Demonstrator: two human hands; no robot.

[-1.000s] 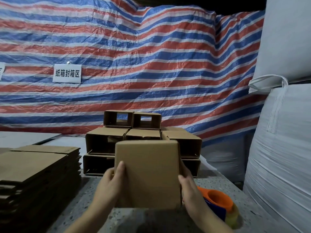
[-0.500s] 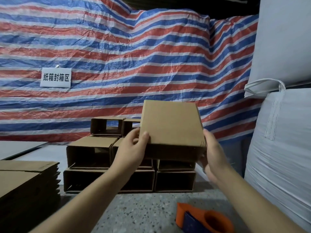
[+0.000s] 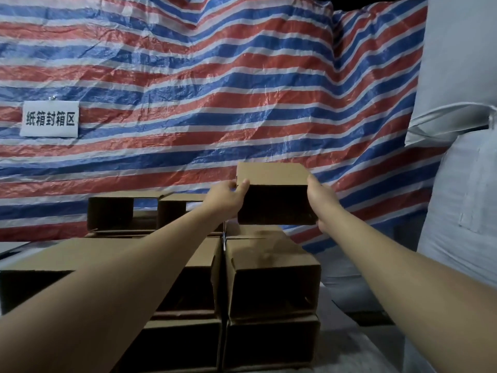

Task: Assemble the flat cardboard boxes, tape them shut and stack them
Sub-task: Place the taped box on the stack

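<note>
While both arms reach forward, the left hand grips the left edge of a small cardboard box, thumb curled onto its top, and the right hand clasps the right side with its fingers wrapped under and behind. The box is held level in the air, its dark open end facing the camera, above the rear right of the stacked boxes. That stack stands in tiers, with two open-ended boxes on its top row at the left. Behind hangs a red, white and blue striped tarp bearing a white sign; large white bags rise at the right.
</note>
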